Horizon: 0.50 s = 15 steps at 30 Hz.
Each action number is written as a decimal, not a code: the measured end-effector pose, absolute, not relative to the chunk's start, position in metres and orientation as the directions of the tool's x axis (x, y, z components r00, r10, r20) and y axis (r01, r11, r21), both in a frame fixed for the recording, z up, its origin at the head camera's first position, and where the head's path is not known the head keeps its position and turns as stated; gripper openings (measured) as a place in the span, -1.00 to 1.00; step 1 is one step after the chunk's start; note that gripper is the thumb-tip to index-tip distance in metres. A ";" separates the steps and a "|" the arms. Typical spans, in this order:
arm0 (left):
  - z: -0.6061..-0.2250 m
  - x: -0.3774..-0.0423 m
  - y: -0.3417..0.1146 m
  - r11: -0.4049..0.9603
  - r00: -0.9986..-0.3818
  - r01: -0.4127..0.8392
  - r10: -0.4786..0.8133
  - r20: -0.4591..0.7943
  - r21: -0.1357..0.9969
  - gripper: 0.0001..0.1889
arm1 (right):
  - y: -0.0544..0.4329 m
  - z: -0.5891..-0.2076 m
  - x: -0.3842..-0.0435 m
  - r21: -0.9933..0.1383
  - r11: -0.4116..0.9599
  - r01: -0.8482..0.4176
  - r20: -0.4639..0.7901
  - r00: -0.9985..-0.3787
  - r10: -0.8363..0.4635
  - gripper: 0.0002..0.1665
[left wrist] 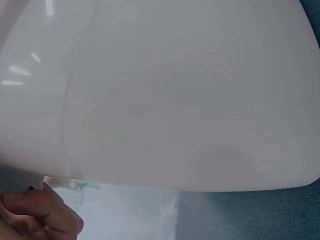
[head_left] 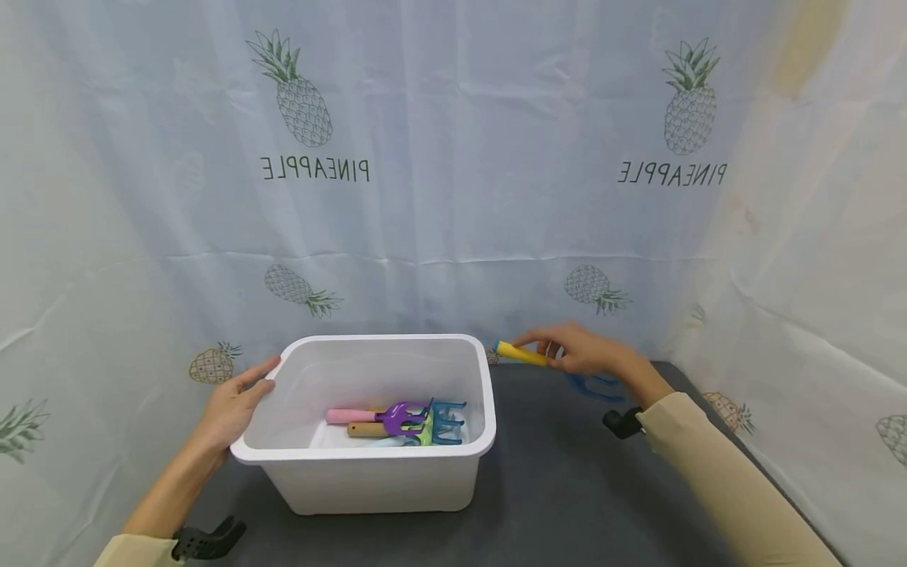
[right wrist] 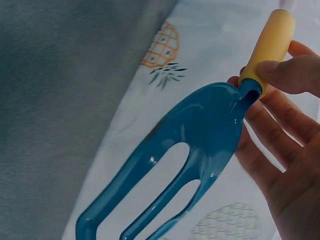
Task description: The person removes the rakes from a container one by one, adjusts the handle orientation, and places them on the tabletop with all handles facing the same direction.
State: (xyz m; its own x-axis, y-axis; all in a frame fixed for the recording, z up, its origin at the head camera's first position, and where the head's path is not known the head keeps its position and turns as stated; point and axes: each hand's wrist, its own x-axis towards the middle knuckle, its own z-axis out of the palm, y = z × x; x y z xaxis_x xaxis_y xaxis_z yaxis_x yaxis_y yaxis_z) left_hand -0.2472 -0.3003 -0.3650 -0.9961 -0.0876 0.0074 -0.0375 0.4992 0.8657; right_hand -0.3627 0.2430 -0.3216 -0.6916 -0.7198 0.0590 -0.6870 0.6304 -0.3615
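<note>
A white plastic tub (head_left: 383,455) stands on the dark table in the head view. My left hand (head_left: 234,409) holds its left rim; in the left wrist view the tub's outer wall (left wrist: 180,100) fills most of the picture, with curled fingers (left wrist: 47,212) at its lower left edge. To the right of the tub, my right hand (head_left: 577,349) pinches a garden hand fork by its yellow handle (head_left: 520,353). The right wrist view shows its blue pronged head (right wrist: 205,122) hanging above the table edge, thumb pressed on the handle's end near the head.
Inside the tub lie several small garden tools, among them a purple fork (head_left: 402,417) with a pink handle and a blue fork (head_left: 446,424). A pineapple-print curtain (head_left: 453,197) hangs behind and along both sides of the dark tabletop (head_left: 560,488).
</note>
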 end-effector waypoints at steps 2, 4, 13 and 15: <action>-0.365 -0.247 -0.300 0.502 -0.996 -0.036 -0.091 0.011 0.864 -0.39 | 0.245 -0.327 -0.365 -0.353 0.649 -0.675 0.046 -0.705 -0.708 -0.25; -0.364 -0.246 -0.300 0.505 -0.996 -0.032 -0.091 0.016 0.862 -0.38 | 0.246 -0.332 -0.367 -0.339 0.663 -0.667 0.034 -0.713 -0.700 -0.26; -0.366 -0.244 -0.301 0.529 -0.995 -0.027 -0.094 0.027 0.848 -0.38 | 0.251 -0.354 -0.371 -0.343 0.633 -0.694 0.022 -0.680 -0.733 -0.25; -0.366 -0.245 -0.301 0.537 -0.995 -0.029 -0.093 0.025 0.843 -0.38 | 0.253 -0.360 -0.373 -0.326 0.630 -0.705 0.030 -0.674 -0.738 -0.25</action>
State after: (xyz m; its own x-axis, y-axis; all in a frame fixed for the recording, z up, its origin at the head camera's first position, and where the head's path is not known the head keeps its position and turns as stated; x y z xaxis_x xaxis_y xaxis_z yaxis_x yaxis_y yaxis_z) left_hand -0.2448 -0.3007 -0.3655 -0.9954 -0.0928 0.0254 -0.0285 0.5368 0.8432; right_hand -0.3728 0.2528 -0.3597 -0.6740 -0.7381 0.0303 -0.7048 0.6303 -0.3257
